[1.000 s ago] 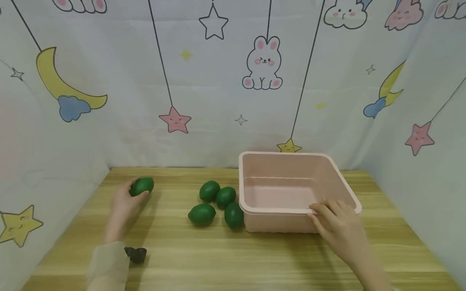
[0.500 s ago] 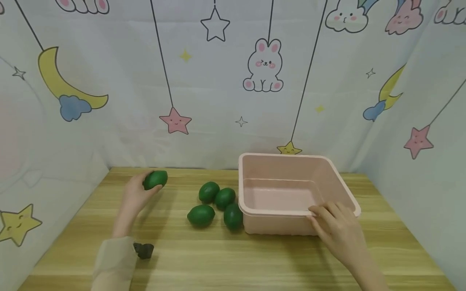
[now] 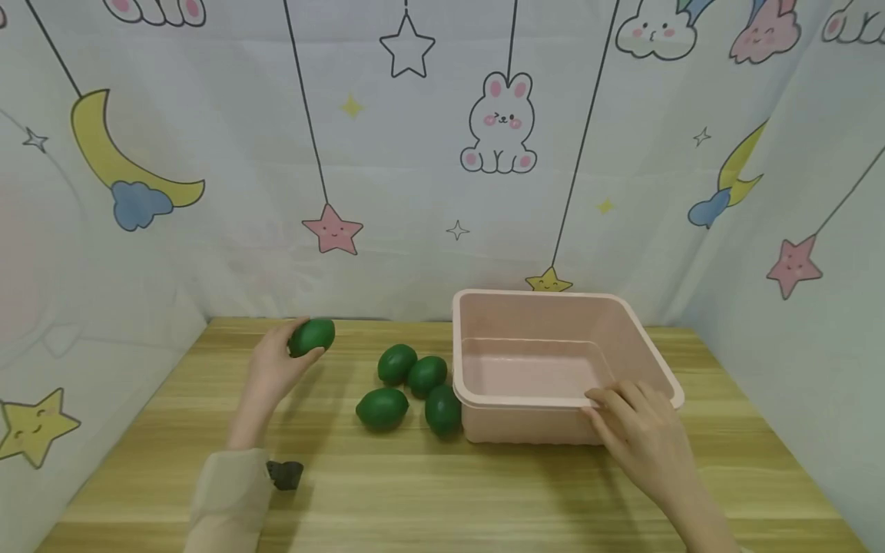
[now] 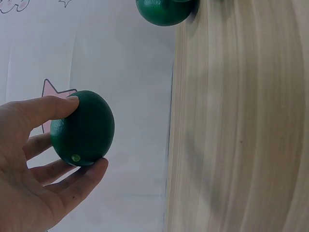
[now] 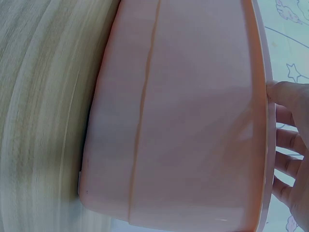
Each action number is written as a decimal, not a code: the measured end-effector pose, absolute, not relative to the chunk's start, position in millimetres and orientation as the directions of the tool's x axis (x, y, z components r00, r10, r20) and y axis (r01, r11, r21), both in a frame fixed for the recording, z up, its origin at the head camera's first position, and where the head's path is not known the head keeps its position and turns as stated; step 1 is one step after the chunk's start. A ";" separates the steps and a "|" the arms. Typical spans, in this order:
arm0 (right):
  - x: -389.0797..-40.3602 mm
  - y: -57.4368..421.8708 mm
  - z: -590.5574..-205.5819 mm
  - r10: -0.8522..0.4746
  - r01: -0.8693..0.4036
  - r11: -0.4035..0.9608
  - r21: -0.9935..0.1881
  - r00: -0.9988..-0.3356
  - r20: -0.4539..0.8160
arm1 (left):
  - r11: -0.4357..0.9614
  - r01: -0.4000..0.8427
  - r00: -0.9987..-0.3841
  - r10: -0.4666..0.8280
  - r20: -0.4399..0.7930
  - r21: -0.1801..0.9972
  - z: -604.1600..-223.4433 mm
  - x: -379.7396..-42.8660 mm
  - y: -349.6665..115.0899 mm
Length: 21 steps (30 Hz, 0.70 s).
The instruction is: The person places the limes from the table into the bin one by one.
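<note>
Cream cloth shows nearest, at seven o'clock with twelve at the curtain: the person's sleeve [image 3: 231,499], a small dark object [image 3: 286,475] just beside its cuff, over the wooden table [image 3: 394,491]. At five, I see the right hand [image 3: 643,442] pinching the near rim of a pink bin [image 3: 528,424], thumb on the outer wall, fingers hooked over the inside. That bin stands upright on the boards, reaching away from the hand towards eleven o'clock.

From the bin's near left corner, four loose green fruits [image 3: 382,408] cluster towards nine; one sits right up against its wall, and whether all the others touch one another I cannot tell. They lie between the two hands, at about four o'clock from the left hand [image 3: 273,365].

Farther off, at ten o'clock from the right hand, the left grips a fifth fruit, the held fruit [image 3: 316,336], thumb on one side and fingers curled round the other. It juts out at the hand's two o'clock, raised clear of the table, a pale spot on one end. Behind everything at twelve hangs the white curtain [image 3: 415,169], printed with stars, moons and a rabbit.
</note>
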State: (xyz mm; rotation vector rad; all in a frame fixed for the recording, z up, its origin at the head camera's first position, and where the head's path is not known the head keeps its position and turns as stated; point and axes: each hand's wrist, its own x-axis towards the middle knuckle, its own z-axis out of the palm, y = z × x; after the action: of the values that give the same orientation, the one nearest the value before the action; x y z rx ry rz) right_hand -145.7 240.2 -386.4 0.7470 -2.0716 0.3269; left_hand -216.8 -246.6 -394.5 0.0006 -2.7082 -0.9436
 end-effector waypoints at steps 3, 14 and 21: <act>-146.4 240.4 -385.6 -0.386 -0.616 0.787 0.046 -0.432 0.815 | 0.775 0.095 -0.962 -0.091 0.258 0.625 -393.6 -217.3 -242.4; -145.8 238.9 -383.5 -0.392 -0.603 0.796 0.040 -0.464 0.795 | 0.764 0.129 -0.953 -0.081 0.293 0.632 -388.1 -217.8 -228.4; -144.4 239.0 -383.7 -0.392 -0.592 0.805 0.025 -0.500 0.772 | 0.766 0.155 -0.948 -0.062 0.311 0.624 -387.4 -218.0 -220.8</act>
State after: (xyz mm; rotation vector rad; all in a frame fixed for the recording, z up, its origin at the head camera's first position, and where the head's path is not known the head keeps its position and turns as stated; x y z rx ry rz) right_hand -144.4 239.0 -383.7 0.7229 -2.1597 0.3078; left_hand -218.0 -220.8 -387.4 -0.0721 -2.6478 -0.9752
